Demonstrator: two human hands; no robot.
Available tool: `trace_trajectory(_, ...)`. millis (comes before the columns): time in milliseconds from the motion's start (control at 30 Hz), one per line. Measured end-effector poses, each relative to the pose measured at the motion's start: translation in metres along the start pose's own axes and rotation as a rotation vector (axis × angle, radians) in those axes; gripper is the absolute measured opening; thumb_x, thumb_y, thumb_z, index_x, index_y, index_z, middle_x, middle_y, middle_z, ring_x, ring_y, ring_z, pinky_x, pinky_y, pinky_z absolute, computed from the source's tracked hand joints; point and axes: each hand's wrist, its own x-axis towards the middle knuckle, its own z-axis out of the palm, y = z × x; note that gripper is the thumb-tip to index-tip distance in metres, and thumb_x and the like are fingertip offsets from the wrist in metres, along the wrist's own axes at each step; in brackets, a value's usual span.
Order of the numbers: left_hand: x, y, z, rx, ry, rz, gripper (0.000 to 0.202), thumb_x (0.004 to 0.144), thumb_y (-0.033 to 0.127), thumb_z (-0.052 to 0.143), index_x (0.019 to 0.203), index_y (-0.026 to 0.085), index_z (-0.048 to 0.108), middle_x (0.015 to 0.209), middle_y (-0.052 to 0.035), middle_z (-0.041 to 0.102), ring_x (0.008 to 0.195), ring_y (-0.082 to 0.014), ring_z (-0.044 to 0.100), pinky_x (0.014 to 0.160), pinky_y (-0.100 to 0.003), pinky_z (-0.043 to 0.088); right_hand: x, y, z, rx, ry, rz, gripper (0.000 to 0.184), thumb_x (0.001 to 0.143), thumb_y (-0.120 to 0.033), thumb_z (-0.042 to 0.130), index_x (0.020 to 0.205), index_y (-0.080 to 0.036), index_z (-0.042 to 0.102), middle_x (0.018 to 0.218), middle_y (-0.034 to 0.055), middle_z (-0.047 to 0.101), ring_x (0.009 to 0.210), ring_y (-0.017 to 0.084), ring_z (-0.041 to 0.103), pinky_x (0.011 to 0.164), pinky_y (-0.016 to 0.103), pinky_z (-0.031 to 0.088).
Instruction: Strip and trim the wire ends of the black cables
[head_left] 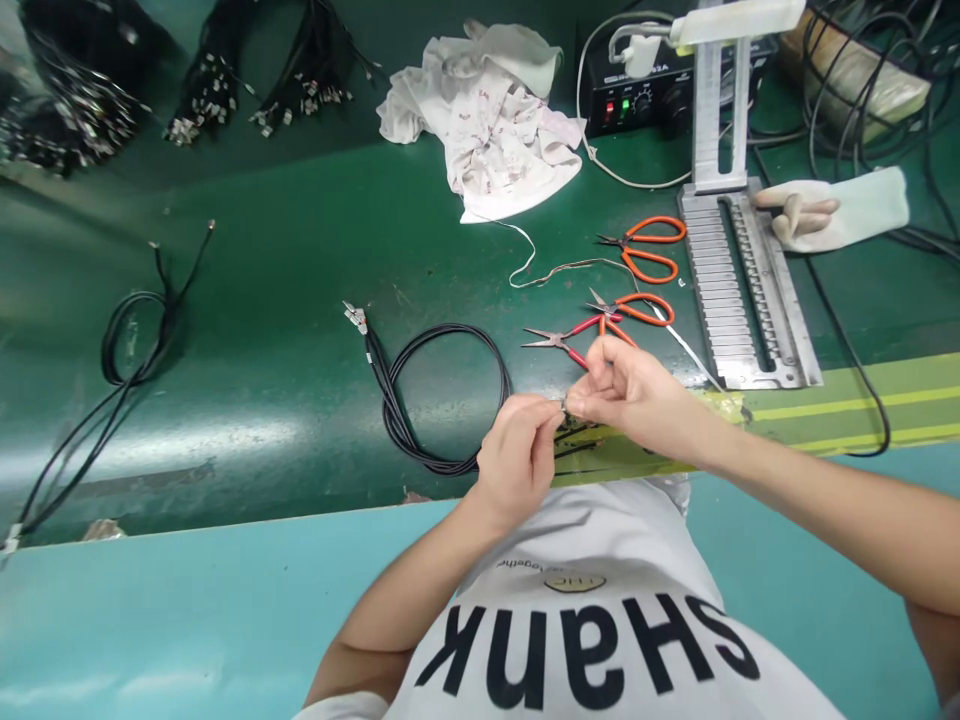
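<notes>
I held the small metal terminal [562, 405] in a narrow, steady pinch between the fingertips of my left hand [517, 460] and right hand [630, 390], just above the front edge of the green tabletop [225, 400].

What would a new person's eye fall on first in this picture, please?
First, the left hand and right hand pinching a small metal piece at centre, beside the coiled black cable. Beyond them lie orange-handled scissors and red-handled pliers; a ribbed metal jig sits at right.
</notes>
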Motion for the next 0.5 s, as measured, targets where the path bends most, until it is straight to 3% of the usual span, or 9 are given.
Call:
trace_trajectory(67, -0.001, 0.001, 0.000, 0.010, -0.023, -0.038, 0.009, 0.091, 0.027, 0.067, 0.087, 0.019, 0.069, 0.084, -0.0057, 0.069, 0.080, -0.0154, 0.062, 0.072, -0.028, 0.049, 0.001, 0.001, -0.001, 0.196, -0.067, 0.112, 0.039, 0.083, -0.035, 0.072, 0.086, -0.026, 0.034, 0.074, -0.0024, 0.071, 0.066, 0.017, 0.066, 0.062, 0.031, 0.049)
trace_trajectory(100, 0.001, 0.002, -0.002, -0.033, -0.050, -0.134, 0.011, 0.092, 0.028, 0.067, 0.088, 0.018, 0.068, 0.082, -0.0047, 0.068, 0.072, -0.0129, 0.060, 0.064, -0.025, 0.047, 0.001, 0.002, -0.002, 0.171, -0.047, 0.077, 0.037, 0.084, -0.035, 0.072, 0.087, -0.026, 0.036, 0.078, -0.0011, 0.072, 0.069, 0.017, 0.067, 0.064, 0.032, 0.050)
trace_trajectory(200, 0.011, 0.006, -0.008, -0.301, -0.138, -0.444, 0.022, 0.090, 0.037, 0.070, 0.087, 0.015, 0.064, 0.068, 0.0002, 0.060, 0.050, -0.0059, 0.044, 0.046, -0.020, 0.032, -0.001, 0.005, -0.006, -0.270, 0.099, -0.333, 0.020, 0.089, -0.027, 0.069, 0.092, -0.025, 0.049, 0.096, 0.0027, 0.076, 0.090, 0.020, 0.070, 0.077, 0.036, 0.050)
trace_trajectory(267, 0.018, 0.008, -0.012, -0.434, -0.162, -0.512, 0.026, 0.086, 0.038, 0.073, 0.084, 0.015, 0.062, 0.068, 0.0011, 0.059, 0.048, -0.0041, 0.041, 0.046, -0.018, 0.028, -0.002, 0.006, -0.008, -0.621, 0.133, -0.643, 0.011, 0.092, -0.019, 0.065, 0.095, -0.027, 0.058, 0.109, 0.0017, 0.076, 0.104, 0.021, 0.069, 0.086, 0.038, 0.046)
trace_trajectory(333, 0.022, 0.009, -0.014, -0.497, -0.180, -0.538, 0.027, 0.085, 0.037, 0.075, 0.081, 0.014, 0.061, 0.067, 0.0016, 0.058, 0.048, -0.0037, 0.040, 0.046, -0.018, 0.027, -0.002, 0.007, -0.010, -0.835, 0.117, -0.873, 0.013, 0.094, -0.015, 0.061, 0.096, -0.028, 0.062, 0.112, -0.0005, 0.077, 0.107, 0.019, 0.069, 0.085, 0.037, 0.044)
trace_trajectory(433, 0.021, 0.007, -0.014, -0.528, -0.209, -0.562, 0.027, 0.085, 0.036, 0.075, 0.080, 0.014, 0.061, 0.066, 0.0022, 0.056, 0.049, -0.0037, 0.038, 0.045, -0.018, 0.025, -0.002, 0.004, -0.011, -0.971, 0.097, -1.077, 0.014, 0.095, -0.016, 0.060, 0.088, -0.027, 0.063, 0.104, -0.0021, 0.078, 0.098, 0.017, 0.070, 0.080, 0.036, 0.043)
trace_trajectory(500, 0.018, 0.004, -0.012, -0.510, -0.225, -0.551, 0.026, 0.087, 0.036, 0.073, 0.081, 0.014, 0.060, 0.065, 0.0030, 0.054, 0.048, -0.0039, 0.037, 0.045, -0.019, 0.025, -0.002, 0.000, -0.010, -1.005, 0.071, -1.045, 0.016, 0.096, -0.016, 0.058, 0.084, -0.027, 0.061, 0.099, -0.0036, 0.078, 0.093, 0.017, 0.070, 0.080, 0.036, 0.042)
